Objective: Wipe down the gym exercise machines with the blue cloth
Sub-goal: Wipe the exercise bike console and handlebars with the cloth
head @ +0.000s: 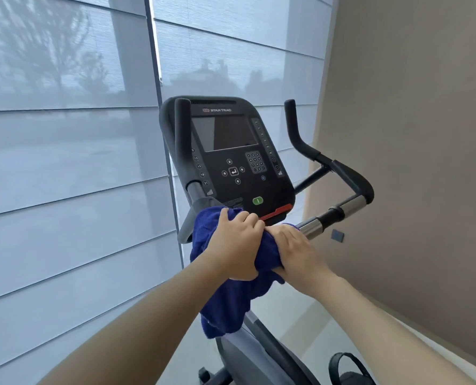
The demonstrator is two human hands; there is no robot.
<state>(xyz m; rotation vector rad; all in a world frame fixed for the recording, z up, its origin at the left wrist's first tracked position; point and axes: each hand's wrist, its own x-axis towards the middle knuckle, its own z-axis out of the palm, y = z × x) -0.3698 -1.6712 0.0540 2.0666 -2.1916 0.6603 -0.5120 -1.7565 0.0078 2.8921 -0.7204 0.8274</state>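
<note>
left grip (pixel 235 243) and right grip (pixel 295 252) clamped on blue cloth (pixel 225 298), cloth draped over bike handlebar (pixel 311 228), just below console (pixel 231 151)

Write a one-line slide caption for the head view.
The left hand and right hand grip the blue cloth on the handlebar below the console.

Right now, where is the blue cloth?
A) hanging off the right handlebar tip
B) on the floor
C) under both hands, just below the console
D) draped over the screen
C: the left hand and right hand both grip the cloth, bunched just under the console.
</note>
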